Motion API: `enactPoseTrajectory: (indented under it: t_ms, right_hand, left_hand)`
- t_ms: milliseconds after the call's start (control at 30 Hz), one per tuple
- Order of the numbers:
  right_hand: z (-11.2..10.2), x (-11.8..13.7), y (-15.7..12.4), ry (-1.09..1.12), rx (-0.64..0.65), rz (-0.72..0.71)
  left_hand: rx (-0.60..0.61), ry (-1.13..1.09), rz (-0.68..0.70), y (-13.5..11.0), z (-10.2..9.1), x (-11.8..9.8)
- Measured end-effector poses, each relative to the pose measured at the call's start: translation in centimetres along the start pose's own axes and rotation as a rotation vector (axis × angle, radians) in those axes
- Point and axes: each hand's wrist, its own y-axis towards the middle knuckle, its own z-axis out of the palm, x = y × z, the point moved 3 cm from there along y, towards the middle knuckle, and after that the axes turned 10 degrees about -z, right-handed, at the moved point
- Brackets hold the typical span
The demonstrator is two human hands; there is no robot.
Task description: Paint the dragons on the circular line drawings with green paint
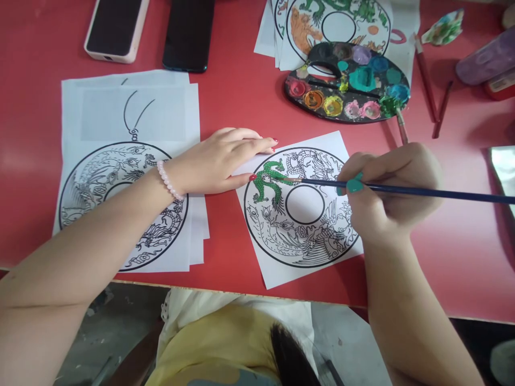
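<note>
My right hand (392, 193) is closed around a thin blue paintbrush (333, 184). The brush tip touches a green dragon on a printed sheet (276, 276), whose ring design holds a dragon and a phoenix. Only part of the dragon is green; the other outlines are bare black on white. My left hand (225, 161), with a pink bead bracelet (168, 180) at the wrist, lies flat with fingers stretched out, its fingertips on the sheet's left edge. A second brush (402, 127) has its bristles in the palette's green paint; its lower end disappears behind my right hand.
A black paint palette (317, 110) stands beyond the sheet. Coloured sheets (298, 53) lie behind it. At left are stacked printed sheets (197, 214) and two phones (116, 27). Red brushes (426, 80), a crumpled painted tissue (444, 27) and a purple bottle (486, 58) sit at right.
</note>
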Motion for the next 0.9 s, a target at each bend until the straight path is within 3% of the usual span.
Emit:
enactPoseTrajectory:
  t_ms: [467,900]
  right_hand:
    - [-0.13,0.1,0.08,0.027,-0.043,-0.044]
    - [0.0,0.18,0.1,0.015,0.015,-0.044]
  left_hand:
    - [0.001,-0.01,-0.01,0.04,0.03,0.04]
    - [-0.002,-0.009,-0.005,0.01,0.1,0.1]
